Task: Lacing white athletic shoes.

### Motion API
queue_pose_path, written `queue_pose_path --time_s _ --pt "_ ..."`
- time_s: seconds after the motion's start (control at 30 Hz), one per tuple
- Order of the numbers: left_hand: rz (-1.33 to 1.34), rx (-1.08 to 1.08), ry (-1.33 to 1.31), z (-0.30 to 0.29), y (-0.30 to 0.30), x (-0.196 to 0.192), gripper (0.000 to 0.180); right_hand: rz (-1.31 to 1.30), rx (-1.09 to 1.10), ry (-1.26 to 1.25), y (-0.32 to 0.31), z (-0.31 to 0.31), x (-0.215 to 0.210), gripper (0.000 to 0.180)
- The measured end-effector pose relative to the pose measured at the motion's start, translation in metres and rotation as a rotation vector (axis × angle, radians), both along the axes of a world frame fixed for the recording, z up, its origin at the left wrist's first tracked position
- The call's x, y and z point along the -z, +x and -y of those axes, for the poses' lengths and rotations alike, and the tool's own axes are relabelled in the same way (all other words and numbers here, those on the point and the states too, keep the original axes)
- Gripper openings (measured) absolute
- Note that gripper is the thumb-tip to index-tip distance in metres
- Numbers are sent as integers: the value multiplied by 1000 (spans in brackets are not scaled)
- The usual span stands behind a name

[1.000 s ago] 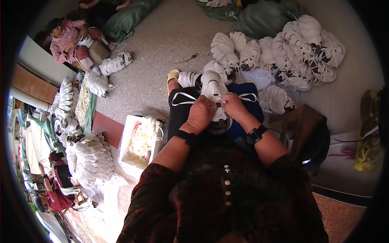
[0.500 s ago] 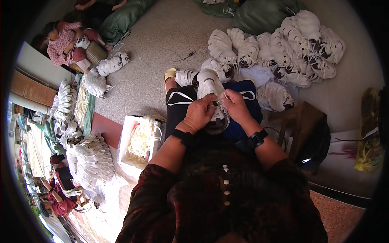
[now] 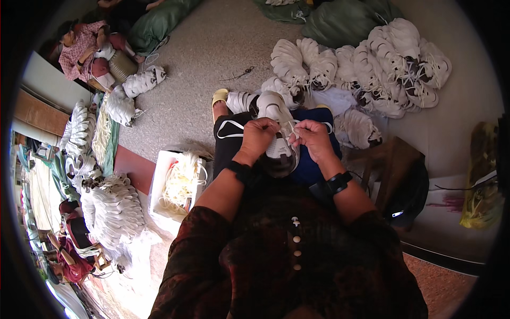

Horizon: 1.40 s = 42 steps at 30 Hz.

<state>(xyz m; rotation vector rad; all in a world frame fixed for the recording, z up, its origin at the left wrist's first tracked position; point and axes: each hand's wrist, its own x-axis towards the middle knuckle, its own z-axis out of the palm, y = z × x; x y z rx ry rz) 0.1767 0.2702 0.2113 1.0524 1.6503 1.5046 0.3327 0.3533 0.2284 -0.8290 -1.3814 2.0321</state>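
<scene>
One white shoe (image 3: 273, 108) at frame centre looks light and soft, best taken by its sides, the right hand (image 3: 315, 140) pinching its lace (image 3: 291, 125), the left hand's (image 3: 258, 137) grip impossible to tell.

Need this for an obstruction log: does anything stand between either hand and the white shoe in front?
Nothing visible does. The left hand is over the white shoe's left side; the right hand is at its right, pinching a white lace.
</scene>
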Motion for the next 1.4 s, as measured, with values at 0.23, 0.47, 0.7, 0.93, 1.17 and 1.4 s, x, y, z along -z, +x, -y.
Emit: queue_pose_path --time_s 0.23,0.47,0.7,0.93,1.17,1.4 --pt "450 35 25 10 -9 6 4 250 -132 115 -5 -3 -2 7" --pt "514 58 36 15 -10 1 3 384 -213 321 -15 -1 -8 6" --pt "533 61 50 15 -10 0 3 306 -229 362 -14 -2 -1 7" --pt "543 70 33 15 -11 -1 3 307 -228 751 -14 -5 13 10" --pt "516 64 39 14 -10 1 2 184 -164 566 -16 -6 29 8" --pt "201 -151 163 20 -1 -3 3 181 -133 800 -22 -5 37 10"
